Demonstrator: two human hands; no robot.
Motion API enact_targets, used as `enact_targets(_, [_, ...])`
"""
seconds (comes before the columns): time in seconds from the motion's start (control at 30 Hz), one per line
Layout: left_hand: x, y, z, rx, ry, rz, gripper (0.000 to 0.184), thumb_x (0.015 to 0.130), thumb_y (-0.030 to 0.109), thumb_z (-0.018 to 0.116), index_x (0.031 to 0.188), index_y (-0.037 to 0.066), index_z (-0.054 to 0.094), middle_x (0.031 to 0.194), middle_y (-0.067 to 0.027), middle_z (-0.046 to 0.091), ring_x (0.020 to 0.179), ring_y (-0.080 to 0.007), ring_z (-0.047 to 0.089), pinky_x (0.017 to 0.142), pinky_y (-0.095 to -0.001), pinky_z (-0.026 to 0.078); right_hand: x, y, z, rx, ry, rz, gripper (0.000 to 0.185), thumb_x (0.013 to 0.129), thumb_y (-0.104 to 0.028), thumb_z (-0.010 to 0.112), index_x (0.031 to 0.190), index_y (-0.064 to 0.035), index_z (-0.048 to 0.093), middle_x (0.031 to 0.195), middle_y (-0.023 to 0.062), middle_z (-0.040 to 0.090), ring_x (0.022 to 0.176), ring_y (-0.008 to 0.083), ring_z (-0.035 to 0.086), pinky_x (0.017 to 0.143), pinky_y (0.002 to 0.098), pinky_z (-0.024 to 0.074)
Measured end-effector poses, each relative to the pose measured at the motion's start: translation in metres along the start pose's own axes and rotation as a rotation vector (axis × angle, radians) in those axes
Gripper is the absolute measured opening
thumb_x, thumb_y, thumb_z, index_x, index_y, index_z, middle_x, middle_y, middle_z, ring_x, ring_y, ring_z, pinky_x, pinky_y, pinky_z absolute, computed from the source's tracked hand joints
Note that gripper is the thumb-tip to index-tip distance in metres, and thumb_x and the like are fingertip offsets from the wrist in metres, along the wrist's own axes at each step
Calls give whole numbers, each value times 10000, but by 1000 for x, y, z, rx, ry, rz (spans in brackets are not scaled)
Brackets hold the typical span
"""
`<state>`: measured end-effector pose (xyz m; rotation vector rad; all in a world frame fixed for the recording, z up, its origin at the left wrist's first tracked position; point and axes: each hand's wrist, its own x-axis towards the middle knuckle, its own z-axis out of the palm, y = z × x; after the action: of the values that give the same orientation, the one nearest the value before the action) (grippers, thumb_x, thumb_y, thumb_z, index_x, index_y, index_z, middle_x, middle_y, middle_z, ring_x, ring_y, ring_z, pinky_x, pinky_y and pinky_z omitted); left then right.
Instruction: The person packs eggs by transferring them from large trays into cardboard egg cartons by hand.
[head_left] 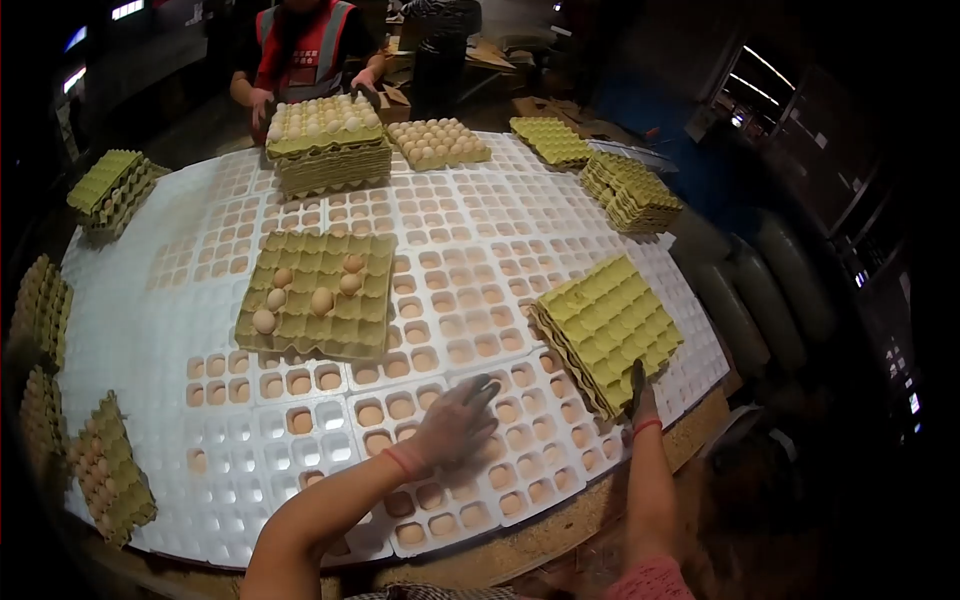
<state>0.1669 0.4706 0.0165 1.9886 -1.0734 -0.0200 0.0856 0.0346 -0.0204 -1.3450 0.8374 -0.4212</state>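
My left hand (pixel 458 425), in a thin glove with dark fingertips, hovers over or rests on the white foam trays (pixel 330 418), whose pockets hold many eggs. Its fingers reach forward, slightly bent, and no egg shows in them. At the right, my right hand (pixel 644 400) grips the near corner of a small stack of yellow-green egg trays (pixel 612 325). The thumb lies on top, while the other fingers are mostly hidden. No eggs show on that stack's top tray. Ahead lies a pulp egg tray (pixel 340 255) with several brown eggs (pixel 322 301) in it.
Across the table, a person in a red vest (pixel 305 50) has both hands at a tall egg-tray stack (pixel 332 165). Beside it sits a full tray of eggs (pixel 438 142). More tray stacks (pixel 628 192) line the right edge, and others (pixel 112 470) the left.
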Motion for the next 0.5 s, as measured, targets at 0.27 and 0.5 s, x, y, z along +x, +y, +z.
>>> enact_targets(0.27, [-128, 79, -7, -146, -330, -109, 616, 908, 276, 634, 1448, 78, 414, 1447, -175, 451, 1246, -360, 506, 1036, -446, 430, 5, -18, -16, 242, -164, 377, 591, 797, -350, 725, 1284, -72, 537, 1282, 99, 582, 1177, 326, 561, 946, 473, 494])
enact_targets(0.5, [-328, 96, -70, -439, 374, -616, 460, 938, 14, 526, 1392, -21, 461, 1328, -166, 555, 1210, -259, 573, 1039, -327, 431, -143, -3, 48, 508, -352, 63, 516, 879, -380, 676, 1286, -81, 569, 1289, 87, 588, 1192, 299, 554, 984, 469, 493])
